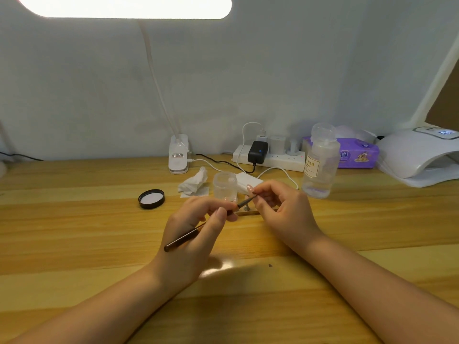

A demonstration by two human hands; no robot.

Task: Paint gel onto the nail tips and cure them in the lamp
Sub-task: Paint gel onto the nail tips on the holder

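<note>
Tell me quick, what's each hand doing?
Left hand: grips a thin dark brush.
Right hand: pinches something small at the brush tip; cannot tell what.

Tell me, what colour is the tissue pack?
Purple, in the head view: tissue pack.

A single wide-angle view from the person's head looks forward and down across a wooden table (74, 244) toward a pale wall (298, 70) at its far edge. Both forearms enter from the bottom edge, the left hand (196, 234) and right hand (280, 207) meeting close below the lens near centre. A bright desk lamp head (124, 6) cuts the top edge; straight lines bow outward at the borders.
</note>
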